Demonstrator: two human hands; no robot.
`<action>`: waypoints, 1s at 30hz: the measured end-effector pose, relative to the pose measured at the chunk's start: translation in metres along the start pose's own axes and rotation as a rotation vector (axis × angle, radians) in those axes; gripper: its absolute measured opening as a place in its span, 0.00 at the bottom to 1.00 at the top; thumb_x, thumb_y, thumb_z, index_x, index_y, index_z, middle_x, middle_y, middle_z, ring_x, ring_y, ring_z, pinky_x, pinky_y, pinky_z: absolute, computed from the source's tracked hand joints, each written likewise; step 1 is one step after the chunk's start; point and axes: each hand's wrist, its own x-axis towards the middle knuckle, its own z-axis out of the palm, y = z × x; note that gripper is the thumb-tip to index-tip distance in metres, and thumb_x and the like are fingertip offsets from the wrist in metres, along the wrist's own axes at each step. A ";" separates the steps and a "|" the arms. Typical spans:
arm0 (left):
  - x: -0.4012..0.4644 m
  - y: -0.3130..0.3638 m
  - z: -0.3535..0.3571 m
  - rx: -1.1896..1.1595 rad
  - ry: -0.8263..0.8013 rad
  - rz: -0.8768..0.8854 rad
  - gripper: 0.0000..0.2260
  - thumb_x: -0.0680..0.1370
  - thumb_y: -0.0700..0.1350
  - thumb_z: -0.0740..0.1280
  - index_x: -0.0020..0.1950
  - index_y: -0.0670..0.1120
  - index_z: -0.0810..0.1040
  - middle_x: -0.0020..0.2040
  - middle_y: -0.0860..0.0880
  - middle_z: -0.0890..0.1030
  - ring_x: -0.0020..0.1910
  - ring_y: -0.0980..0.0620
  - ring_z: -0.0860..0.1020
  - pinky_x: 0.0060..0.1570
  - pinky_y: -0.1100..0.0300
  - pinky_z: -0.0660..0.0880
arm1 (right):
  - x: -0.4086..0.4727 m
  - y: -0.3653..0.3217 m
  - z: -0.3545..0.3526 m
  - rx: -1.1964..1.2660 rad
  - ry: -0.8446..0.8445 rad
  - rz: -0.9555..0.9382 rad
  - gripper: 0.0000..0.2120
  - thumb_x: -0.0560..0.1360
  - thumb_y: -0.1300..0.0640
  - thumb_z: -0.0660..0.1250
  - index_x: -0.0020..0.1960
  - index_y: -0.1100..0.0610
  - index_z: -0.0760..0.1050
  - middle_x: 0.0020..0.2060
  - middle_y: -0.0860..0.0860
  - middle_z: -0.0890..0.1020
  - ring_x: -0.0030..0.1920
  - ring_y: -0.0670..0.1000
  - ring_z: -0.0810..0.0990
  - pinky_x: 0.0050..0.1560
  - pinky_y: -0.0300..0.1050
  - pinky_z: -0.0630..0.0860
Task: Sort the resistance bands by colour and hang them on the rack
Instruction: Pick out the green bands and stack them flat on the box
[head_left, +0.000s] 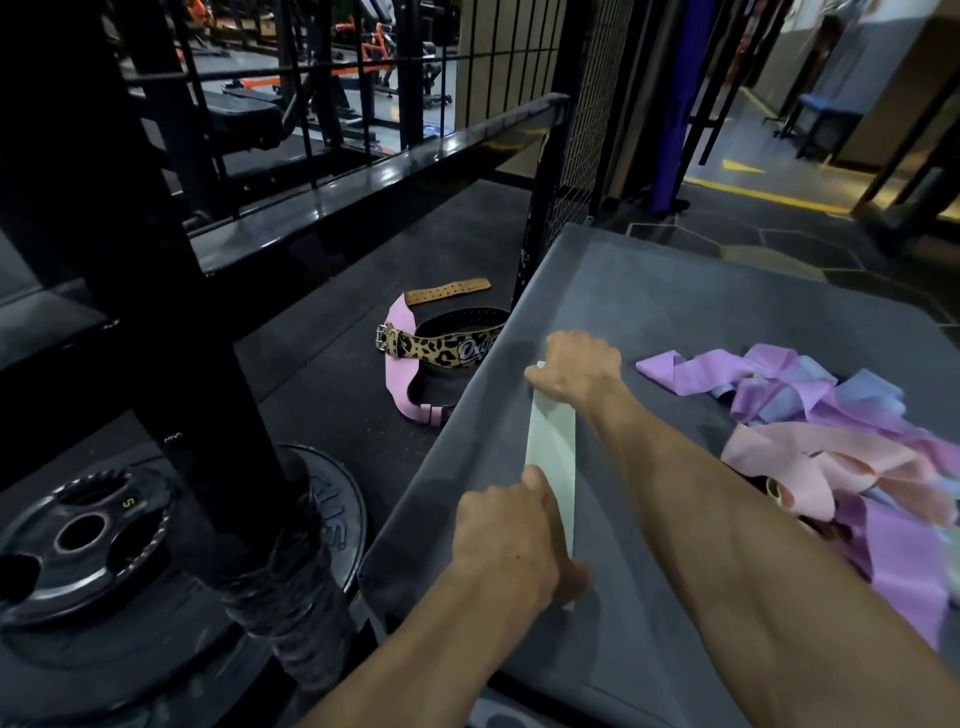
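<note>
Pale band (551, 447) between both hands (579, 371)

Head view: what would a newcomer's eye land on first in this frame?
First, the pale green band stretched flat on the grey pad, the right hand holding its far end and the left hand its near end. Next, the tangled pile of purple, blue and pink bands at right, then the leopard-print belt on the floor.

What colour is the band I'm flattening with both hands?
Pale mint green band, clearest in the head view.
</note>
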 end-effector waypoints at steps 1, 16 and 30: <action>0.001 0.000 0.000 0.002 -0.003 0.004 0.26 0.73 0.65 0.67 0.54 0.48 0.61 0.55 0.48 0.80 0.55 0.44 0.80 0.45 0.52 0.65 | 0.000 -0.001 -0.001 -0.005 0.001 -0.002 0.13 0.75 0.46 0.64 0.53 0.54 0.77 0.54 0.54 0.81 0.54 0.59 0.80 0.45 0.45 0.69; 0.001 -0.007 -0.004 0.023 -0.023 -0.017 0.34 0.72 0.74 0.62 0.64 0.47 0.66 0.62 0.47 0.78 0.63 0.43 0.77 0.50 0.50 0.65 | -0.013 0.005 0.005 0.085 -0.021 0.006 0.25 0.78 0.37 0.58 0.64 0.55 0.72 0.62 0.55 0.76 0.61 0.61 0.77 0.51 0.52 0.69; -0.052 0.071 -0.023 -0.062 0.198 0.227 0.18 0.80 0.62 0.60 0.54 0.48 0.65 0.57 0.43 0.80 0.58 0.39 0.78 0.48 0.51 0.69 | -0.190 0.167 -0.047 -0.019 0.125 0.087 0.07 0.76 0.51 0.63 0.50 0.51 0.78 0.50 0.54 0.83 0.50 0.60 0.81 0.45 0.48 0.75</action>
